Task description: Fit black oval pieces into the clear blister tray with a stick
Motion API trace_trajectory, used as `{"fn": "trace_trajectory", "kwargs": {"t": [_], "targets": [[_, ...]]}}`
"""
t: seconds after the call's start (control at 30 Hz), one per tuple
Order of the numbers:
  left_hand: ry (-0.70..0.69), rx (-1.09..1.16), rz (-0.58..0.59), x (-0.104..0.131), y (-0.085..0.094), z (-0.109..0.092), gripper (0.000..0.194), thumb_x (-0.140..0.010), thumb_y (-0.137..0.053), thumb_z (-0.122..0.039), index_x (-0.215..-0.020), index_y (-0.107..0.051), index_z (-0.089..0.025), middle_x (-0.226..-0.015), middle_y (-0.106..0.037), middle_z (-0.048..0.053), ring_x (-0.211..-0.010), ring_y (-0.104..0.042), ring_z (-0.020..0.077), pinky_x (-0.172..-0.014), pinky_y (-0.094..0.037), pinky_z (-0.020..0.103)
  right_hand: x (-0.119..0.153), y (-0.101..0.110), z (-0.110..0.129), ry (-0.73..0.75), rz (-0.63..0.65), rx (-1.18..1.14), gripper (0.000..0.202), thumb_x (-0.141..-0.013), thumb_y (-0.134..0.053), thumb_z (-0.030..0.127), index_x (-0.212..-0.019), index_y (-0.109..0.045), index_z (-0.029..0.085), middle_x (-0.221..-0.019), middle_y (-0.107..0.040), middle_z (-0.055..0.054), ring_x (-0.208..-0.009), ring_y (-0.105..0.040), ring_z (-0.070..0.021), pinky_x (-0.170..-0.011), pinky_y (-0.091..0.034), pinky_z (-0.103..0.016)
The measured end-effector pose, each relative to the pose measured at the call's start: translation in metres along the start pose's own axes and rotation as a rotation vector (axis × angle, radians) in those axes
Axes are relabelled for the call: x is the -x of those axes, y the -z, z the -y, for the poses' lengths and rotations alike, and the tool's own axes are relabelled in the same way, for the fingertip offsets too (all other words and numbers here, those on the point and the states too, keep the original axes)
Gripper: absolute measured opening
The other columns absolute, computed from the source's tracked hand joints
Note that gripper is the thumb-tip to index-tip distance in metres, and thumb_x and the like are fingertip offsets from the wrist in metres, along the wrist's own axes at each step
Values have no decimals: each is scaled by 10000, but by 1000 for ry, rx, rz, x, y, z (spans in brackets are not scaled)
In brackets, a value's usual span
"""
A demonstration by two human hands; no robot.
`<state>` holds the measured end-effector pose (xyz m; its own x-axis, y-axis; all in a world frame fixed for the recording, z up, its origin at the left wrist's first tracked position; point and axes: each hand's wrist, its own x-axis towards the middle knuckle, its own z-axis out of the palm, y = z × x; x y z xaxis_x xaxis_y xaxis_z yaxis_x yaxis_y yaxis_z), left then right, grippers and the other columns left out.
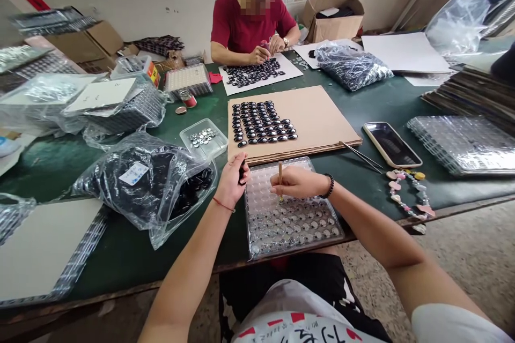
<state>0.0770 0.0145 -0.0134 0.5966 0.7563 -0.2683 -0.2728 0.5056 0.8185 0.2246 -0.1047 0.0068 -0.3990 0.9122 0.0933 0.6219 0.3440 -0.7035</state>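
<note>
Head view, centre of frame: your right hand (298, 182) has its grip closed on a thin tan wooden stick (280, 181), held upright, tip down on the clear plastic dimpled tray (289, 220) lying on the green surface (120, 252). Your left hand (232, 177) pinches a small black oval piece (242, 170) at the tray's upper left corner.

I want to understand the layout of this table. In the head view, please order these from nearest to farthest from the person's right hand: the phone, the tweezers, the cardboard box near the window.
Measured from the right hand:
1. Tweezers, just to its right on the green table.
2. Phone, further right, beyond the tweezers.
3. Cardboard box, far across the table, beside the other person.
</note>
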Motion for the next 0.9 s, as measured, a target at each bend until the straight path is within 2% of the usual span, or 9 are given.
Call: {"fn": "trace_trajectory", "kwargs": {"t": [0.07,0.17,0.27,0.37,0.47,0.57,0.67,0.9], "targets": [[4,-21,14,1,0,0,248,-677,-657,-309,-724,-472,-150,-468,-409,-73,-325,-322,12,-295,-170,108,0,0,0,-22,-74,-16,274,-859,-417,279,-612,-446,165,-529,-423,42,-481,-374,-77,-490,-261,-205],[-25,-152,14,3,-1,1,334,-674,-646,-387,-641,-407,-157,-459,-410,-74,-313,-290,11,-305,-160,121,-1,-1,0,-86,-276,-81,297,-871,-402,318,-629,-467,158,-544,-451,28,-494,-398,-82,-487,-277,-201],[-152,-463,-5,9,-5,4,361,-676,-626,-447,-612,-426,-154,-460,-440,-56,-351,-366,33,-350,-246,140,-2,-3,-2,-169,-474,-131,315,-879,-387,363,-665,-488,154,-545,-465,19,-495,-416,-87,-479,-282,-200],[-273,-782,103,16,-9,8,298,-705,-596,-447,-775,-569,-158,-506,-493,-36,-433,-468,80,-445,-349,181,-3,-5,-5,-228,-597,-127,325,-875,-388,388,-670,-489,156,-519,-444,23,-476,-407,-89,-463,-267,-202],[-322,-1045,211,21,-12,10,311,-775,-510,-433,-947,-610,-194,-513,-511,-31,-453,-476,104,-488,-345,207,-3,-6,-6,-245,-655,-105,329,-878,-382,382,-654,-474,160,-506,-428,27,-472,-402,-88,-465,-265,-201],[-389,-1246,217,24,-13,10,291,-816,-441,-421,-831,-628,-199,-518,-532,-19,-474,-478,115,-499,-312,214,-4,-6,-5,-251,-694,-76,336,-880,-377,374,-631,-456,163,-506,-433,25,-476,-404,-89,-472,-268,-202],[-392,-1282,235,24,-13,8,314,-830,-404,-427,-740,-589,-190,-506,-524,-21,-488,-478,123,-496,-292,216,-5,-8,-5,-266,-716,-44,337,-872,-392,384,-618,-444,169,-500,-439,24,-464,-397,-91,-463,-256,-205],[-343,-1242,268,23,-13,9,288,-817,-421,-403,-700,-560,-180,-496,-533,-27,-461,-466,112,-503,-312,218,-5,-12,-8,-262,-714,88,298,-849,-444,368,-623,-461,174,-517,-449,18,-473,-384,-97,-474,-258,-210]]}}
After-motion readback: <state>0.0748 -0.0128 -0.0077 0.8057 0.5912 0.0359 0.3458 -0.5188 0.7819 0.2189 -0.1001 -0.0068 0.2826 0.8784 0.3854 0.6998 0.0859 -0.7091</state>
